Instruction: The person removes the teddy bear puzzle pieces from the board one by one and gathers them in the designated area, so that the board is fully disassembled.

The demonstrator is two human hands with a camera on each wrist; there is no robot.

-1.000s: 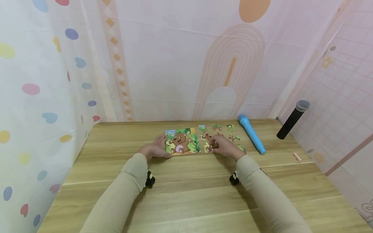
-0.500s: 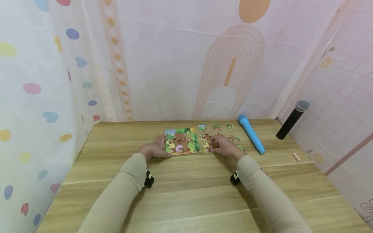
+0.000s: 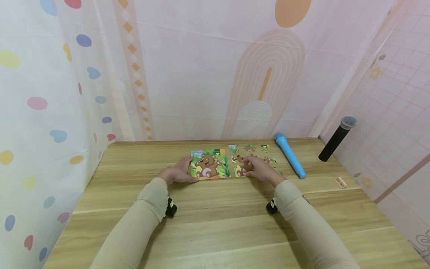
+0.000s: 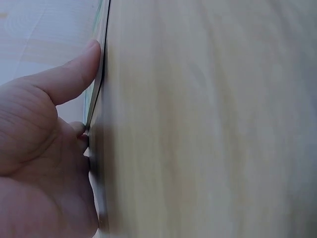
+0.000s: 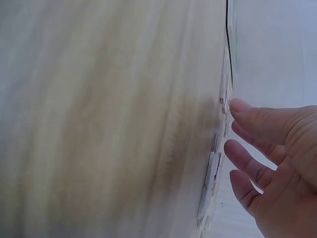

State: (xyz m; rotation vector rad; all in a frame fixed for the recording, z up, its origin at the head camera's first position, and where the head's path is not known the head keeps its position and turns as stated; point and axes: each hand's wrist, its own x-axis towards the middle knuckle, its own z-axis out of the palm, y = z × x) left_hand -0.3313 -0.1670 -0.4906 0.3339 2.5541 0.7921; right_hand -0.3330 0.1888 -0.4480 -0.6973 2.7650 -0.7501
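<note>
My left hand (image 3: 176, 172) rests against the left side of a square bear picture puzzle board (image 3: 210, 164). The thumb (image 4: 74, 74) touches its near edge in the left wrist view, while the other fingers lie along its left side, partly hidden. To the right, my right hand (image 3: 261, 170) hovers over loose bear puzzle pieces (image 3: 249, 147) laid apart in rows. Its thumb and fingertips (image 5: 237, 151) are apart in the right wrist view, and nothing shows between them. Some pieces are hidden under this hand.
Beyond the pieces lies a blue microphone (image 3: 290, 155). A black microphone (image 3: 336, 140) with a silver head is farther right, near the table's edge. A small pinkish item (image 3: 340, 182) lies on the wooden table (image 3: 215, 224). Patterned curtains (image 3: 188, 74) hang behind and at the sides.
My right hand's fingers have spread slightly above the pieces. My left hand stays at the puzzle board, and the board and pieces look unmoved.
</note>
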